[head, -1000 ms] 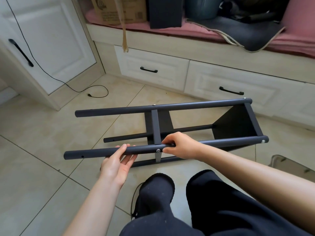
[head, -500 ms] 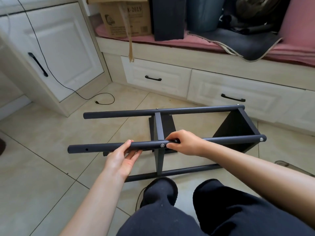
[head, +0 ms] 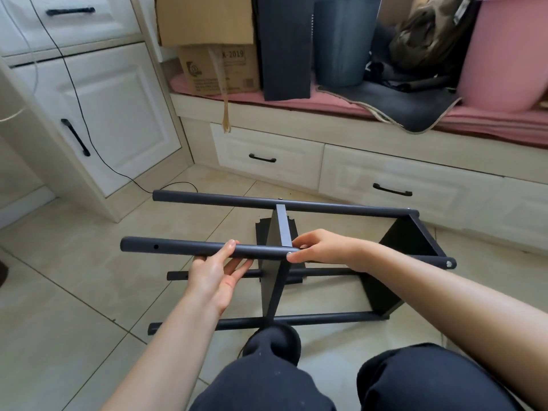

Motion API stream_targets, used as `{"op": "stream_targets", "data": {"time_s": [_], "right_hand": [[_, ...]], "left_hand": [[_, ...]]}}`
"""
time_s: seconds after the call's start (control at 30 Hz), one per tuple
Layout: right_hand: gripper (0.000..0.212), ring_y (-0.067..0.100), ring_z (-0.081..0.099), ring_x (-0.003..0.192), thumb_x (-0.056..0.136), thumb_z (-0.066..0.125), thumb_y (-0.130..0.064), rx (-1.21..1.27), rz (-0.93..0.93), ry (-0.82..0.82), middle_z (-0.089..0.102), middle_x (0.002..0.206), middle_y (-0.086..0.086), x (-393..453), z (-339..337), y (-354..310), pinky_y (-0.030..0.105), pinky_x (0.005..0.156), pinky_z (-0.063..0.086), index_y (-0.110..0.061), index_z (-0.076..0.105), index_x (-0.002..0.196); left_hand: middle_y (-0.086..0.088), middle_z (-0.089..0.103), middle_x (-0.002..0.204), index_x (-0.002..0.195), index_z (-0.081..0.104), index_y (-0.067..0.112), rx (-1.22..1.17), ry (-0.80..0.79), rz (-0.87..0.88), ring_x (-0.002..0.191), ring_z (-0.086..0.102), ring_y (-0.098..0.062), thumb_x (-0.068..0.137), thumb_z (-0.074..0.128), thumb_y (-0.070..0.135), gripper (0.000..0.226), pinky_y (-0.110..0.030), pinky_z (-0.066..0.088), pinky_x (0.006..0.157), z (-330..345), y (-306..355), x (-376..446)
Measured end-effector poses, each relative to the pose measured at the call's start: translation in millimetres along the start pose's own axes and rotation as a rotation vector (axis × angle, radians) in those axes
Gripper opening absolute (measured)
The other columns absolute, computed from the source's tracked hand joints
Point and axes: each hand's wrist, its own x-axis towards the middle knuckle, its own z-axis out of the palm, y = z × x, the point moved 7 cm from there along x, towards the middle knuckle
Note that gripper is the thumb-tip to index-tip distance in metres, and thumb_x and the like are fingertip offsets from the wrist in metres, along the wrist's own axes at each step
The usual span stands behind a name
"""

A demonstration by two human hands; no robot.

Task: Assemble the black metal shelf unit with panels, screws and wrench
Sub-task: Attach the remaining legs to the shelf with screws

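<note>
Two hands working on the shelf frame point(head: 284, 262), lying on its side on the floor tiles point(head: 74, 292). Left hand point(head: 218, 275) supporting the near tube point(head: 192, 249), fingers straight. Right hand point(head: 321, 247) pinching at the screw point(head: 288, 254); probably turning slowly, keeping the panel point(head: 274, 271) square.

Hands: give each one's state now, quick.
Left hand: open, straight fingers supporting the black round metal post.
Right hand: pinching the same post at its screw.
</note>
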Motion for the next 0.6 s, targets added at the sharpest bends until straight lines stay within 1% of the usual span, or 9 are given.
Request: {"op": "stream_targets", "data": {"time_s": [0.03, 0.07, 0.1, 0.2, 0.3, 0.37, 0.43, 0.5, 0.6], "right_hand": [[0.059, 0.015, 0.052, 0.117, 0.088, 0.067, -0.048, 0.001, 0.021, -0.002, 0.055, 0.126, -0.005, -0.2, -4.4, -0.5, 0.027, 0.100, 0.038, -0.018, 0.054, 0.137], [0.061, 0.016, 0.051, 0.118, 0.087, 0.067, -0.051, -0.009, 0.037, -0.001, 0.054, 0.125, -0.006, -0.7, -9.0, -1.3, 0.029, 0.102, 0.038, -0.018, 0.054, 0.137], [0.060, 0.017, 0.052, 0.116, 0.087, 0.066, -0.053, -0.029, 0.044, -0.001, 0.054, 0.121, -0.006, -2.4, -14.6, -3.0, 0.031, 0.103, 0.039, -0.019, 0.055, 0.135], [0.051, 0.016, 0.055, 0.108, 0.089, 0.064, -0.053, -0.037, 0.036, -0.018, 0.059, 0.114, -0.005, -13.2, -30.7, -9.2, 0.033, 0.100, 0.043, -0.019, 0.061, 0.126], [0.033, 0.013, 0.060, 0.100, 0.091, 0.062, -0.049, 0.008, -0.017, -0.038, 0.065, 0.107, -0.003, -28.6, -48.2, -12.4, 0.028, 0.091, 0.045, -0.021, 0.067, 0.108], [0.029, 0.013, 0.060, 0.096, 0.094, 0.059, -0.045, 0.032, -0.057, -0.029, 0.068, 0.104, 0.001, -38.5, -59.7, -10.7, 0.029, 0.091, 0.045, -0.019, 0.069, 0.102], [0.030, 0.015, 0.062, 0.101, 0.095, 0.058, -0.044, 0.064, -0.078, 0.012, 0.069, 0.107, 0.002, -47.2, -71.2, -4.5, 0.029, 0.094, 0.046, -0.018, 0.069, 0.107], [0.036, 0.016, 0.064, 0.104, 0.093, 0.059, -0.046, 0.122, -0.106, 0.056, 0.070, 0.107, 0.001, -56.8, -81.7, 3.6, 0.029, 0.096, 0.046, -0.018, 0.068, 0.113], [0.048, 0.011, 0.063, 0.097, 0.086, 0.063, -0.054, 0.255, -0.160, 0.109, 0.068, 0.102, 0.002, -74.3, -94.6, 18.8, 0.030, 0.093, 0.047, -0.016, 0.068, 0.114]], "left_hand": [[-0.026, 0.065, 0.120, 0.123, 0.052, 0.005, 0.016, -0.015, 0.015, 0.100, 0.070, -0.034, 0.094, 0.062, -0.003, 0.032, -0.042, 0.063, 0.059, 5.6, 3.3, -2.8], [-0.025, 0.065, 0.119, 0.120, 0.053, 0.007, 0.032, -0.037, 0.031, 0.100, 0.071, -0.033, 0.094, 0.062, -0.003, 0.029, -0.041, 0.063, 0.058, 11.6, 6.9, -5.5], [-0.024, 0.065, 0.119, 0.122, 0.053, 0.008, 0.050, -0.064, 0.046, 0.100, 0.071, -0.033, 0.094, 0.062, -0.003, 0.031, -0.040, 0.063, 0.058, 18.6, 11.1, -8.7], [-0.025, 0.065, 0.120, 0.128, 0.051, 0.006, 0.124, -0.144, 0.099, 0.100, 0.072, -0.032, 0.094, 0.062, -0.001, 0.037, -0.039, 0.063, 0.062, 41.2, 24.4, -17.7], [-0.028, 0.064, 0.123, 0.120, 0.052, 0.007, 0.205, -0.230, 0.153, 0.100, 0.073, -0.033, 0.094, 0.063, -0.001, 0.029, -0.038, 0.063, 0.065, 70.2, 37.0, -27.6], [-0.029, 0.063, 0.126, 0.120, 0.052, 0.006, 0.264, -0.285, 0.180, 0.101, 0.073, -0.034, 0.094, 0.063, -0.001, 0.029, -0.041, 0.064, 0.074, 90.5, 42.7, -33.8], [-0.027, 0.064, 0.125, 0.121, 0.053, 0.006, 0.323, -0.342, 0.191, 0.100, 0.074, -0.032, 0.095, 0.063, 0.001, 0.029, -0.043, 0.063, 0.081, 110.4, 46.8, -40.8], [-0.021, 0.066, 0.122, 0.124, 0.054, 0.010, 0.382, -0.400, 0.202, 0.098, 0.075, -0.028, 0.095, 0.064, 0.003, 0.031, -0.038, 0.063, 0.078, 130.4, 49.3, -48.9], [-0.015, 0.067, 0.119, 0.128, 0.052, 0.012, 0.476, -0.478, 0.246, 0.098, 0.075, -0.025, 0.095, 0.064, 0.005, 0.036, -0.032, 0.063, 0.073, 163.8, 48.5, -64.8]]}}
